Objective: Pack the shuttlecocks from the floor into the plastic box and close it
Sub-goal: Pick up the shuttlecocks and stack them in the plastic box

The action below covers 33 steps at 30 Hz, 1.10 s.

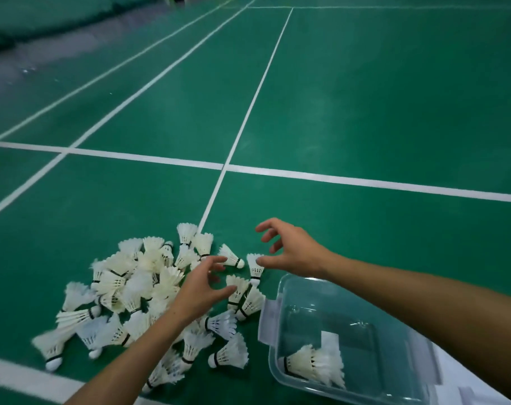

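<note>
The task is at an early stage. The box [350,325] stands on the floor [365,112] at the lower right, open, and it is nearly empty: only a few shuttlecocks [312,365] lie in its near corner, maybe two or three; the feathers overlap, so I cannot count them exactly. No lid is clearly visible; a white surface shows under the right side of the box, but I cannot tell what it is.

Most of the work is left. A large pile [137,293] of white shuttlecocks lies on the floor to the left of the box, many on top of each other. A few more are scattered between the pile and the box, and some lie close to the box's left wall.

Both hands are over the far side of the pile. The left hand [200,287] has its fingers spread and bent and holds nothing; its fingertips are very near a shuttlecock lying on its side [231,255]. The right hand [292,248] is also empty, with fingers curled like a claw, and its thumb is just beside another shuttlecock [255,266].

I judge that the person is reaching for the next ones. After the pile is moved, the box must be closed.
</note>
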### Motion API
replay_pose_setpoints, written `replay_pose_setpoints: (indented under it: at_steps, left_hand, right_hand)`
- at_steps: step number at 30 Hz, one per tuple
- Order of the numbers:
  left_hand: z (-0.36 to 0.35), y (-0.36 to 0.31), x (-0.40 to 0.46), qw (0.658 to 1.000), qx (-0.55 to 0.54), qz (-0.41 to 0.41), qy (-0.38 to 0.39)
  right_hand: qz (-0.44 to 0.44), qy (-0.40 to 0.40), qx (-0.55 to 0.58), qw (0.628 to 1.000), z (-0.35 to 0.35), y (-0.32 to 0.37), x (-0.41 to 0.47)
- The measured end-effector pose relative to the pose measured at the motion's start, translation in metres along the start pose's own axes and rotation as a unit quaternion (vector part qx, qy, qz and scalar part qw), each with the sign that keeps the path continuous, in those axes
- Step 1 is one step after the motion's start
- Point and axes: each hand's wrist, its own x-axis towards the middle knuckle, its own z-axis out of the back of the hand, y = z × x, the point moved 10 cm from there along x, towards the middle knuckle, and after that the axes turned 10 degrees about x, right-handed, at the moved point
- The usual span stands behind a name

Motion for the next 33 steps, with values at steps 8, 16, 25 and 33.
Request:
replay_pose_setpoints:
  at_steps: [8, 16, 25, 33]
  left_hand:
    - [-0.075, -0.007, 0.029, 0.95, 0.306, -0.066, 0.017]
    - [-0.089, -0.003, 0.04, 0.948, 0.29, -0.127, 0.04]
    - [-0.104, -0.02, 0.036, 0.925, 0.32, -0.18, 0.102]
    - [-0.1, -0.024, 0.051, 0.97, 0.16, -0.151, 0.107]
  right_hand:
    - [-0.052, 0.076, -0.095, 0.991, -0.043, -0.085, 0.081]
    - [-0.073, 0.153, -0.127, 0.977, -0.064, -0.123, 0.101]
    - [-0.075, 0.074, -0.114, 0.988, -0.008, -0.135, 0.093]
    - [-0.069, -0.017, -0.003, 0.997, 0.078, -0.12, 0.032]
